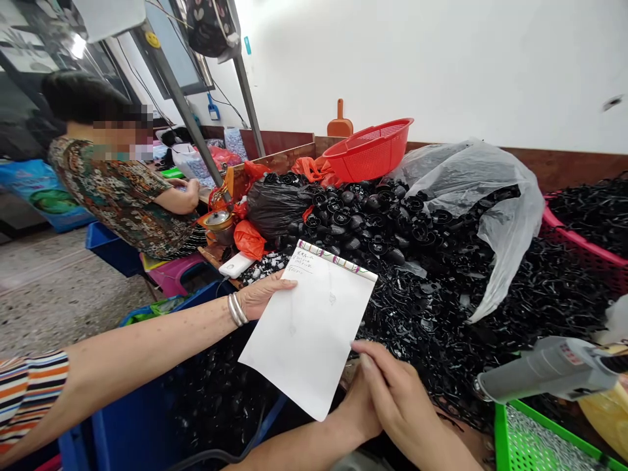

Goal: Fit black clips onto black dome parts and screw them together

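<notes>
Lying partly beneath the right hand, the person's left hand has its fingers hidden, so I cannot tell its grip. The right hand's bent fingers meet the right edge of a white paper notepad; whether they pinch it is unclear. Another person's hand, wearing silver metal bangles, grips the notepad's left edge. Beyond lie heaped black plastic parts and a red plastic basket.

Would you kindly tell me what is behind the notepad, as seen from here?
To the right of the notepad, black plastic parts show; to its lower left, dark pieces in a blue bin. What lies directly behind it is covered.
</notes>
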Motion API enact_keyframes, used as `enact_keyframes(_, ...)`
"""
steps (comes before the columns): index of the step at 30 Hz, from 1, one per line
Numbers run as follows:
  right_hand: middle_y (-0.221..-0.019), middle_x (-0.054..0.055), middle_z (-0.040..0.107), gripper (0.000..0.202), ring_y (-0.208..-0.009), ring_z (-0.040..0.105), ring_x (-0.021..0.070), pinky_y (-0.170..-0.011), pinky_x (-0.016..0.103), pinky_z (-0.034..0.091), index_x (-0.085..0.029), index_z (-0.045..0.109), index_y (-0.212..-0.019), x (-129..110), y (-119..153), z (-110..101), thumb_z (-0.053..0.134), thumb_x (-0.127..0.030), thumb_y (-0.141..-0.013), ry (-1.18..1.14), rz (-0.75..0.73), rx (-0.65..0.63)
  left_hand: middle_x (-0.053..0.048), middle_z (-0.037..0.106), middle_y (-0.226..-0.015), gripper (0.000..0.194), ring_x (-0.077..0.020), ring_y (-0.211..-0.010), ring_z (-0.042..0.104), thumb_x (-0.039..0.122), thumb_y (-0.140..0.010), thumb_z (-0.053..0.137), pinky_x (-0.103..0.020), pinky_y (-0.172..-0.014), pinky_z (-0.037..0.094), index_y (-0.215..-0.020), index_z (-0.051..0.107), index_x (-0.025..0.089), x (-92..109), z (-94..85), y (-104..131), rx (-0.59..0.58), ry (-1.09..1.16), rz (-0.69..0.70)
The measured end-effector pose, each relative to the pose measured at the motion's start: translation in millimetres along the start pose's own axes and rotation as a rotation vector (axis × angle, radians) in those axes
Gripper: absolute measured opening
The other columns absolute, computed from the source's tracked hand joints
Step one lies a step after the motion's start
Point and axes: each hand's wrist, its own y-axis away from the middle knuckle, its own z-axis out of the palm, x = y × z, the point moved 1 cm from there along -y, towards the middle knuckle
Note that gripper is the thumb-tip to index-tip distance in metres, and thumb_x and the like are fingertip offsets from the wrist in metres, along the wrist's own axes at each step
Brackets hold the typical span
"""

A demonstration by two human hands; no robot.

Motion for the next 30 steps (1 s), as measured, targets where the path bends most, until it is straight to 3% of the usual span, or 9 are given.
enact_keyframes(3, -0.076, 0.007, 0.071, 0.039, -0.065, 0.067, 0.0218, -0.064, 0.032, 0.049, -0.02, 0.053, -0.13, -35.0, -55.4, 9.2, 0.033, -0.023, -0.096, 0.334, -0.031, -0.234, -0.008, 0.073, -0.079, 0.028, -0.0217, -0.075, 0.07, 0.009, -0.08, 0.056, -0.038, -0.08, 0.052, -0.107, 0.063, 0.003, 38.5, -41.2, -27.7, -0.211, -0.027, -0.199)
enact_keyframes(6, -0.08, 0.01, 0.073, 0.047, -0.068, 0.069, 0.0249, -0.066, 0.035, 0.049, -0.018, 0.035, -0.143, -66.8, -103.6, 21.4, 0.032, -0.025, -0.097, 0.487, -0.075, -0.333, -0.01, 0.074, -0.092, 0.037, -0.0242, -0.084, 0.071, 0.01, -0.08, 0.061, -0.041, -0.086, 0.05, -0.116, 0.059, 0.01, 40.4, -59.5, -39.1, -0.398, -0.019, -0.258)
enact_keyframes(10, -0.087, 0.018, 0.072, 0.056, -0.075, 0.071, 0.0302, -0.067, 0.04, 0.05, -0.008, 0.021, -0.148, -87.6, -143.2, 35.1, 0.033, -0.025, -0.096, 0.608, -0.063, -0.373, -0.006, 0.074, -0.091, 0.029, -0.0236, -0.086, 0.07, 0.015, -0.083, 0.061, -0.039, -0.084, 0.05, -0.112, 0.06, 0.018, 29.6, -63.5, -39.8, -0.416, -0.025, -0.236)
enact_keyframes(13, -0.093, 0.021, 0.071, 0.055, -0.079, 0.071, 0.0307, -0.07, 0.041, 0.05, -0.005, 0.024, -0.145, -87.9, -155.0, 42.5, 0.034, -0.023, -0.095, 0.613, -0.032, -0.395, -0.003, 0.075, -0.09, 0.027, -0.0245, -0.089, 0.07, 0.019, -0.082, 0.064, -0.039, -0.081, 0.051, -0.108, 0.062, 0.024, 29.0, -66.1, -40.9, -0.413, -0.027, -0.235)
enact_keyframes(17, -0.092, 0.017, 0.072, 0.051, -0.081, 0.071, 0.0298, -0.072, 0.04, 0.05, -0.009, 0.028, -0.143, -86.6, -160.0, 46.4, 0.034, -0.026, -0.096, 0.572, -0.035, -0.364, -0.003, 0.074, -0.085, 0.026, -0.0264, -0.091, 0.069, 0.02, -0.081, 0.066, -0.039, -0.082, 0.051, -0.107, 0.063, 0.021, 29.2, -70.4, -43.3, -0.426, -0.025, -0.252)
enact_keyframes(21, -0.088, 0.016, 0.072, 0.048, -0.078, 0.071, 0.0285, -0.07, 0.039, 0.05, -0.01, 0.032, -0.142, -99.6, -142.8, 39.0, 0.03, -0.028, -0.098, 0.537, -0.042, -0.374, -0.008, 0.074, -0.09, 0.039, -0.0282, -0.092, 0.069, 0.018, -0.077, 0.07, -0.04, -0.086, 0.05, -0.114, 0.06, 0.014, 27.4, -72.3, -44.6, -0.433, -0.019, -0.257)
enact_keyframes(25, -0.071, 0.007, 0.071, 0.042, -0.062, 0.068, 0.0248, -0.06, 0.032, 0.049, -0.025, 0.05, -0.133, -102.2, -83.8, 20.2, 0.041, -0.041, -0.095, 0.423, -0.185, -0.361, -0.014, 0.072, -0.102, 0.044, -0.0276, -0.094, 0.069, 0.019, -0.077, 0.07, -0.043, -0.092, 0.047, -0.119, 0.058, 0.013, 38.1, -74.6, -45.5, -0.461, -0.036, -0.253)
enact_keyframes(28, -0.06, 0.0, 0.069, 0.024, -0.052, 0.064, 0.0194, -0.055, 0.026, 0.047, -0.03, 0.069, -0.104, -65.1, -27.9, 2.9, 0.057, -0.041, -0.086, 0.295, -0.258, -0.386, -0.014, 0.07, -0.103, 0.041, -0.0284, -0.096, 0.067, 0.021, -0.079, 0.066, -0.046, -0.092, 0.046, -0.118, 0.057, 0.011, 40.1, -59.9, -35.5, -0.449, -0.121, -0.248)
enact_keyframes(30, -0.067, -0.001, 0.072, 0.019, -0.052, 0.064, 0.0154, -0.052, 0.022, 0.046, -0.029, 0.07, -0.1, -25.1, 8.1, -9.8, 0.055, -0.032, -0.088, 0.167, -0.208, -0.364, -0.011, 0.069, -0.097, 0.033, -0.0274, -0.095, 0.065, 0.023, -0.079, 0.063, -0.046, -0.091, 0.046, -0.109, 0.058, 0.011, 22.1, -32.3, -18.1, -0.415, -0.251, -0.189)
